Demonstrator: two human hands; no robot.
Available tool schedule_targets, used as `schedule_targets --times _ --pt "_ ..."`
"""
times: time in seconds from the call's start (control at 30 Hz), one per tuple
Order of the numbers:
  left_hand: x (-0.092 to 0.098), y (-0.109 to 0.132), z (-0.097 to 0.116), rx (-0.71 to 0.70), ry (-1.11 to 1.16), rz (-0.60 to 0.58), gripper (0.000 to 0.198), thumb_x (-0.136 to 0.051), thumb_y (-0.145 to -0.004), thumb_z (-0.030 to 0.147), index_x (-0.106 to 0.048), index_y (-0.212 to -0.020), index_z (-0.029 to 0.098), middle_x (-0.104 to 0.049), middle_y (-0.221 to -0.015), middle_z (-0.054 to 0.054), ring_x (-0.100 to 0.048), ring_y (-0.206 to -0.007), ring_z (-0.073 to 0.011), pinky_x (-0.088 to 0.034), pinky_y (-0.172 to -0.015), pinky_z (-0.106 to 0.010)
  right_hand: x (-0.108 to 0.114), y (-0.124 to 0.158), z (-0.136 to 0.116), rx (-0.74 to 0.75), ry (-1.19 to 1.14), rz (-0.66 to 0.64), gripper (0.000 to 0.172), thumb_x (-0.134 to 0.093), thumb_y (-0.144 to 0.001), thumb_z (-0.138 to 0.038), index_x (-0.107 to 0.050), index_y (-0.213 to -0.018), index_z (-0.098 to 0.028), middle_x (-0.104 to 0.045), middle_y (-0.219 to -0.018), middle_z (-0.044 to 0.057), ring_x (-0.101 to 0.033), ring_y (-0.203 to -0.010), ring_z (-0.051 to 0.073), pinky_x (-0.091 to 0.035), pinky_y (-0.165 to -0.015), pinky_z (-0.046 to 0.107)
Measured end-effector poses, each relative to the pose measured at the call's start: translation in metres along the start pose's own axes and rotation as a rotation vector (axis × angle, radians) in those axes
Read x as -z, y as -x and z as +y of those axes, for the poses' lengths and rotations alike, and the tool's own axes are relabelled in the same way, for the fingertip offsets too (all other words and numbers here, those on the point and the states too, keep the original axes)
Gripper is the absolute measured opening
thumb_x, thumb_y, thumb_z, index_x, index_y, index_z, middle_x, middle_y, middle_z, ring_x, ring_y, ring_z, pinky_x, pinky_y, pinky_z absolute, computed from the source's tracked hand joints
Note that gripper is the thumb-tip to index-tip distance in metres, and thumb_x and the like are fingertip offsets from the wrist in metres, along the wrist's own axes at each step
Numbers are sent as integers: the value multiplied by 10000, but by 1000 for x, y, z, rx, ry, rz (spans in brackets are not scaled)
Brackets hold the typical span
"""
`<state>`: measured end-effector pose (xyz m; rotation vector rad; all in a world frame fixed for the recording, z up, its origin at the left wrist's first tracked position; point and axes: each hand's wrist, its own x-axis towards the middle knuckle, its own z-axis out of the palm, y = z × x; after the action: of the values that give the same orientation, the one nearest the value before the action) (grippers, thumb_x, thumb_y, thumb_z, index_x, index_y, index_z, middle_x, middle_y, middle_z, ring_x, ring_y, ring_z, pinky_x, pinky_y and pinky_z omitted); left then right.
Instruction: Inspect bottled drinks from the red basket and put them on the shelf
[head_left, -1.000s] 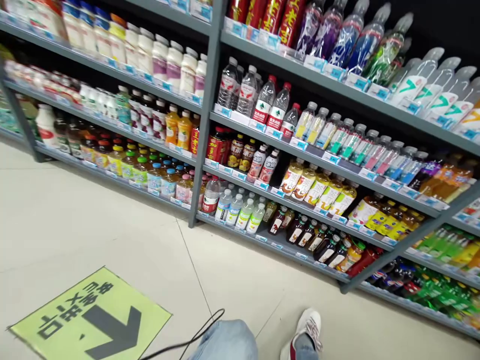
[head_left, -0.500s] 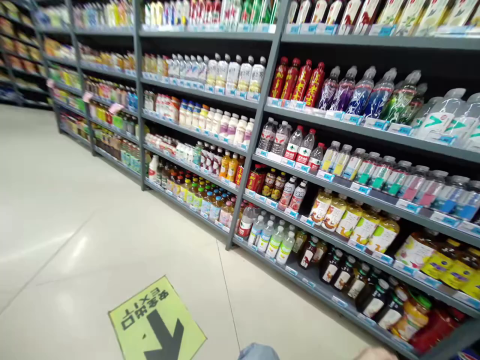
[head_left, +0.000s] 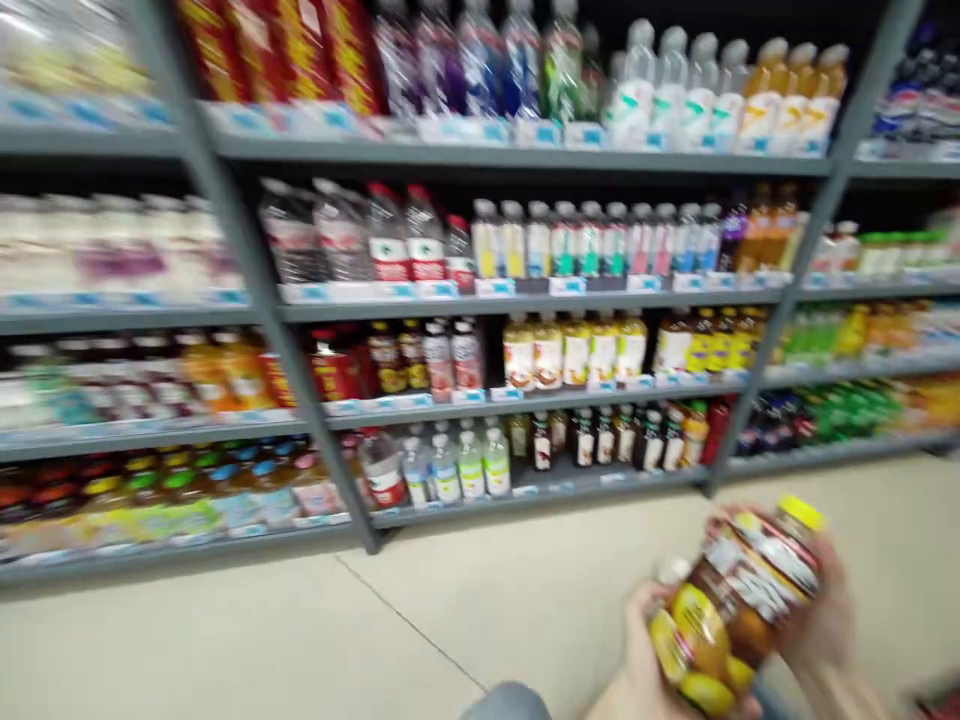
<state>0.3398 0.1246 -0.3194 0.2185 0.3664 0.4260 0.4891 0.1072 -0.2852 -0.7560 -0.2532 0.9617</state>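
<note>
Low at the right of the head view I hold a brown drink bottle (head_left: 739,600) with a yellow cap and a yellow-and-white label, tilted with its cap up and to the right. My left hand (head_left: 637,660) grips its lower end from the left. My right hand (head_left: 829,625) wraps around its upper part from the right. The picture is smeared by motion. Behind the bottle runs a grey shelf unit (head_left: 525,300) packed with rows of bottled drinks.
A grey upright post (head_left: 300,400) slants down to the pale tiled floor (head_left: 225,640). Another post (head_left: 780,310) stands to the right. My blue-jeaned knee (head_left: 510,702) shows at the bottom edge. Open floor lies in front of the shelves.
The view has swung right to face the shelves head-on. Both hands have come into sight holding the brown bottle. The green floor arrow sign has left the picture.
</note>
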Motion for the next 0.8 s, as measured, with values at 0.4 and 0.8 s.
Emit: schedule_targets --times 0.4,0.8 --pt "-21 1 -25 -97 207 569 148 -507 -844 192 -644 -827 138 -752 -865 -115 -724 -690 -247 -625 -696 -434 -1 -4 20 -161 -70 -345 520 -561 -864 -636 -694 -994 -151 -759 -840 93 -722 -638 235 -618 -625 395" --pt "-20 -6 -28 -110 83 600 100 -504 -812 147 -596 -775 142 -713 -776 -106 -710 -687 -247 -628 -611 -395 10 -13 3 15 50 -237 278 -725 -770 -386 -723 -875 -129 -777 -887 85 -743 -681 220 -602 -602 303"
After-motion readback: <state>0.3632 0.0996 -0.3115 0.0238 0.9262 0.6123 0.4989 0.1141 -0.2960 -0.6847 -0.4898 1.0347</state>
